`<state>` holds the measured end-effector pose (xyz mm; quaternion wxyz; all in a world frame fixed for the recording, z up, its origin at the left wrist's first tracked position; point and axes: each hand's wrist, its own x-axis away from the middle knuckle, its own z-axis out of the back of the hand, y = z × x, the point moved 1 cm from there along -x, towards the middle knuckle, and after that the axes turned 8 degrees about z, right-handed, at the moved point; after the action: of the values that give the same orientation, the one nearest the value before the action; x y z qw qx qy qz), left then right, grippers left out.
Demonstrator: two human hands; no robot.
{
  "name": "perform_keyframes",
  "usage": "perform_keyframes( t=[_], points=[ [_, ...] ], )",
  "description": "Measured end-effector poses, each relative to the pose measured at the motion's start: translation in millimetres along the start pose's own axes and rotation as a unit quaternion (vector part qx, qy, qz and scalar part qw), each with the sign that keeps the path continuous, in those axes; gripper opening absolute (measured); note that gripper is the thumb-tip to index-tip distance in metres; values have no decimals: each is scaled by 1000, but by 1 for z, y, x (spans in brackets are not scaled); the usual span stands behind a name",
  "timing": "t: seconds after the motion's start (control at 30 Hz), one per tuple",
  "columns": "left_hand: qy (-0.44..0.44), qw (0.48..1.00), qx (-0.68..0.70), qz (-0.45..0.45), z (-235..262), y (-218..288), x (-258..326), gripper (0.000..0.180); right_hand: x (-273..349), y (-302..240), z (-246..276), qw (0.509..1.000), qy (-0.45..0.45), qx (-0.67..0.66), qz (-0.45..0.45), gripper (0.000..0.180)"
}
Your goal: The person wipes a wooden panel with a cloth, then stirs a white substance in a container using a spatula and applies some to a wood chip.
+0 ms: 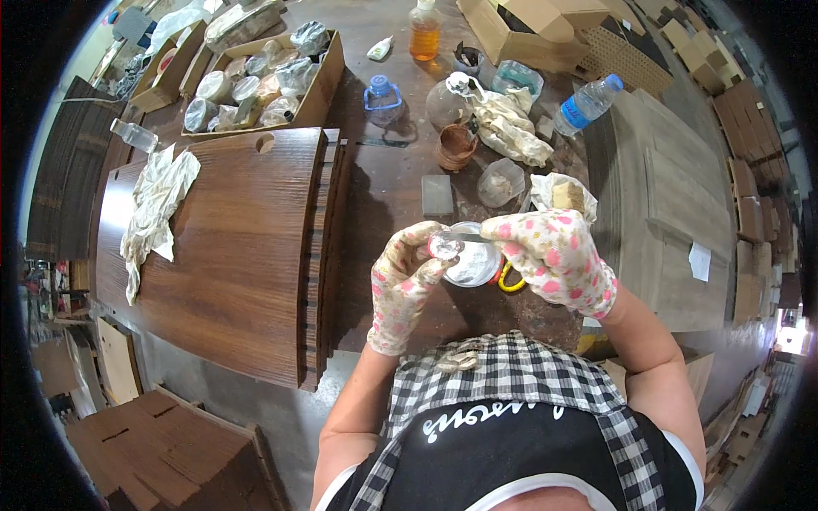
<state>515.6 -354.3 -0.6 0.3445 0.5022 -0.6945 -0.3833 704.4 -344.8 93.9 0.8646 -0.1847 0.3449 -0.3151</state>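
Observation:
Both of my hands wear white gloves with a pink floral print. My left hand (404, 285) pinches a small, shiny, round clear piece (446, 246); its exact kind I cannot make out. In my right hand (554, 260) is a thin, flat, dark blade-like tool (467, 238), its tip reaching to the clear piece. Below them, a round white tub (474, 266) with white contents stands on the dark table. Yellow-handled scissors (512, 278) lie beside the tub, partly under my right hand.
Beyond my hands are a grey block (437, 195), a brown cup (456, 148), a clear plastic cup (501, 183) and crumpled cloth (514, 126). Brown wood panels (221, 247) are stacked at left, grey panels (673, 204) at right. A carton of wrapped lumps (335, 72) stands far left.

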Motion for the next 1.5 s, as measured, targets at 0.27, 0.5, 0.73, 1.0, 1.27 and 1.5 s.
perform_keyframes(
  t=[0.27,0.5,0.73,1.0,1.27,1.5],
  points=[
    [-9,1000,18,22,0,-3,-1,37,9,6,-2,997,11,58,38,38],
    [-14,999,26,17,-1,1,-2,37,6,5,-4,996,3,76,52,18],
    [-11,997,71,36,-4,4,-3,36,19,2,-10,987,8,142,69,27],
    [26,996,81,34,-2,1,-6,33,34,1,-12,984,7,133,115,33],
    [16,995,94,18,-9,2,-5,40,33,-4,-17,965,184,-161,-93,17],
    [27,996,89,13,-8,4,-2,47,27,-13,-27,765,207,-419,-443,17]
  ],
)
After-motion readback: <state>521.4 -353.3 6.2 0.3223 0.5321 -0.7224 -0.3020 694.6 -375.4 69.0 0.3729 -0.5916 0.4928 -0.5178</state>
